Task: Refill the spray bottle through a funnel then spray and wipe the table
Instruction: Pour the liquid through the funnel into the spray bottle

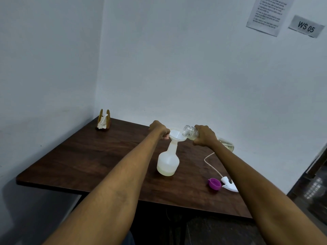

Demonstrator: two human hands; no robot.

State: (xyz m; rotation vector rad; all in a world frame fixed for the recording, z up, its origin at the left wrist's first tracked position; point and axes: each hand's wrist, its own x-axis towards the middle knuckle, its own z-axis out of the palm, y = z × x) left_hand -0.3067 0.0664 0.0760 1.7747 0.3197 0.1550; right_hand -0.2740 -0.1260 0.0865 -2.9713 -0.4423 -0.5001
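A white spray bottle (168, 160) stands open on the dark wooden table (92, 156), holding a little liquid at the bottom. A white funnel (177, 134) sits in its neck. My left hand (159, 129) grips the funnel's left rim. My right hand (204, 135) holds a clear bottle (190, 132) tilted on its side, its open mouth over the funnel. The white spray head (229, 184) with its thin tube lies on the table to the right, partly behind my right forearm.
A purple cap (214, 183) lies next to the spray head. A wooden holder with tissues (103, 120) stands in the far left corner. White walls close the table at the back and left; its right edge lies near a dark doorway.
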